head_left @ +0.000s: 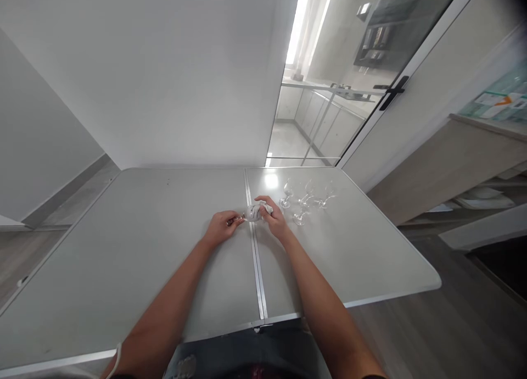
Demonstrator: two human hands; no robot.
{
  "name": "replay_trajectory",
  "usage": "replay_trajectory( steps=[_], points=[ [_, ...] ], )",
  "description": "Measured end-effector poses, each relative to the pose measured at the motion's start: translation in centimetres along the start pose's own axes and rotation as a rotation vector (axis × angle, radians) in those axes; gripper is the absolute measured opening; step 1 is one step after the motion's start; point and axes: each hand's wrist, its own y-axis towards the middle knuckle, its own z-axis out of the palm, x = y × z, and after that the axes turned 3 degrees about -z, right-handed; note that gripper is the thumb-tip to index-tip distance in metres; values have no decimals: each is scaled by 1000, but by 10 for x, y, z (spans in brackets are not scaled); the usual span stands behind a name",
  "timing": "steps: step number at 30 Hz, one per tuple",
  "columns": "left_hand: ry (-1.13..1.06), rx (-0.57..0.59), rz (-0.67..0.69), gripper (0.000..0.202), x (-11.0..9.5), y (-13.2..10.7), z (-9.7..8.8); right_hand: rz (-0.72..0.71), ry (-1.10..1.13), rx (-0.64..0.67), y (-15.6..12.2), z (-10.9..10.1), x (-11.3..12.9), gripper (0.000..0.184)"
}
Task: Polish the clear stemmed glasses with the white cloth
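Left hand [220,228] fingers pinching a glass stem [237,220]; right hand [275,219] fingers pressed around a cloth [256,211]; glasses [304,200] just beyond right fingertips.

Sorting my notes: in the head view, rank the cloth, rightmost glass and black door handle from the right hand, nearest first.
1. cloth, bunched in the right hand.
2. rightmost glass, standing to its right.
3. black door handle, far beyond, upper right.

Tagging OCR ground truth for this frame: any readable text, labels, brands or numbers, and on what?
No text can be read here.
Far right, packaging: printed, orange mark, too blurred to read.
The glass in the left hand, the cloth in the right hand, and the table: no lettering visible.
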Motion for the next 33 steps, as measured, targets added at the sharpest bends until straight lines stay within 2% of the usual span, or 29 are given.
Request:
replay_trajectory(
  steps=[4,7,11,16,22,24,26,31,32,33],
  points=[
    [13,-9,-14,29,2,0,2,21,-30,-71,2,4,-6,39],
    [46,3,-7,29,1,0,3,108,173,-110,2,5,-5,43],
    [54,25,-4,29,-2,0,2,208,383,-46,1,3,1,45],
    [75,5,21,29,-3,-2,0,188,306,-11,-2,2,11,42],
    [53,-2,31,29,-5,-2,3,129,201,-69,-2,3,14,32],
    [20,-37,19,26,-5,-2,3,100,192,-126,-2,3,12,31],
    [-31,-89,-6,23,-5,-2,1,80,253,-240,0,3,7,32],
    [-246,-225,-151,31,-6,0,-5,119,557,-695,7,7,-11,33],
    [-308,-218,-173,33,-7,0,-6,154,602,-730,8,10,-13,33],
    [-370,-187,-183,36,-9,1,-7,195,653,-711,8,14,-13,33]
  ],
)
